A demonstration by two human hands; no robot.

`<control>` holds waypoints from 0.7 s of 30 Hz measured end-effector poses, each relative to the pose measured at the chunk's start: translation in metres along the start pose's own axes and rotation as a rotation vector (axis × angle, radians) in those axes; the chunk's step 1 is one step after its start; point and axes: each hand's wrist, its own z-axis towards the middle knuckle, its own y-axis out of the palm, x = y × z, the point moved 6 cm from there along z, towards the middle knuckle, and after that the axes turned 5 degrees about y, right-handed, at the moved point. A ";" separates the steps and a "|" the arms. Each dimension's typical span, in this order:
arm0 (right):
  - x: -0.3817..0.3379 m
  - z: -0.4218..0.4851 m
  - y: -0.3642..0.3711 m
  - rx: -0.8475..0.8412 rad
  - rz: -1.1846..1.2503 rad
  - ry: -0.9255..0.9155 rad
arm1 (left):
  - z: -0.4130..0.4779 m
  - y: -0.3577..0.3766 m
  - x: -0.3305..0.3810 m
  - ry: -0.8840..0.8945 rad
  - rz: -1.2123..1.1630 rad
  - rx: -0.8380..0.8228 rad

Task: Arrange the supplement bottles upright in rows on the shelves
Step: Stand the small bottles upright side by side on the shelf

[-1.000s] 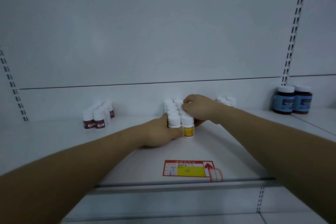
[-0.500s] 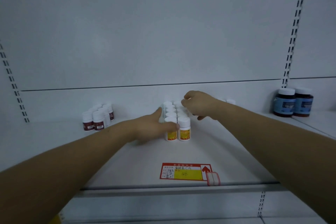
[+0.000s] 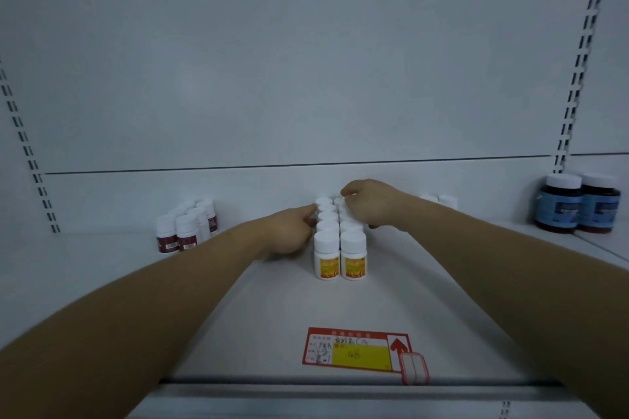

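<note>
I see my left hand (image 3: 289,231) lying loosely open against the left side of two upright rows of yellow-labelled bottles (image 3: 340,248) on the white shelf (image 3: 459,299). My right hand (image 3: 372,206) curls over the back caps; I cannot tell if it grips one. About ten bottles, rear ones partly hidden. Left: about six red-labelled bottles (image 3: 185,230). Right: two blue-labelled jars (image 3: 575,204). A price tag (image 3: 357,349) lies in front.

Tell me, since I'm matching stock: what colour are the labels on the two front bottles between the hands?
Yellow with orange-red print, on the two front bottles; the head view shows them.
</note>
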 end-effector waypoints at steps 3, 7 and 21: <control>0.001 -0.001 0.000 -0.015 -0.042 0.004 | 0.001 0.002 0.003 0.014 0.033 -0.022; 0.004 0.001 -0.002 0.004 -0.061 0.006 | 0.003 0.005 0.007 0.024 0.116 -0.058; 0.014 -0.004 -0.004 -0.045 -0.209 -0.132 | -0.038 -0.011 0.015 0.116 0.230 -0.166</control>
